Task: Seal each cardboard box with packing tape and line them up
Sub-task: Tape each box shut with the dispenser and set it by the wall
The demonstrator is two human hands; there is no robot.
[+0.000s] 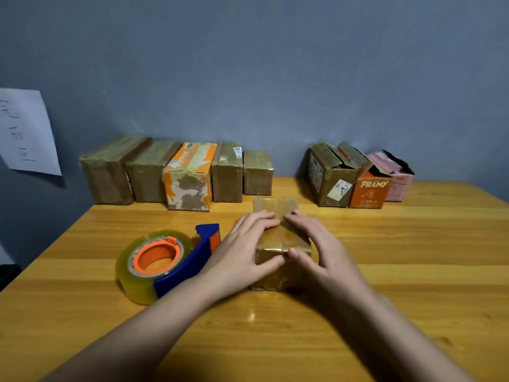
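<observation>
A small brown cardboard box (278, 213) covered in shiny tape lies in the middle of the wooden table. My left hand (245, 249) rests on its left side with fingers flat on the top and the thumb against the near face. My right hand (319, 244) mirrors it on the right side, fingertips meeting the left ones over the centre seam. A tape dispenser (165, 263), blue with an orange hub and a clear roll, lies on the table just left of my left hand.
Several taped boxes (176, 175) stand in a row against the blue wall at the back left. At the back right stand three boxes with open flaps: a brown one (330, 175), an orange one (369, 191), a pink one (399, 180). A paper sheet (27, 130) hangs on the wall.
</observation>
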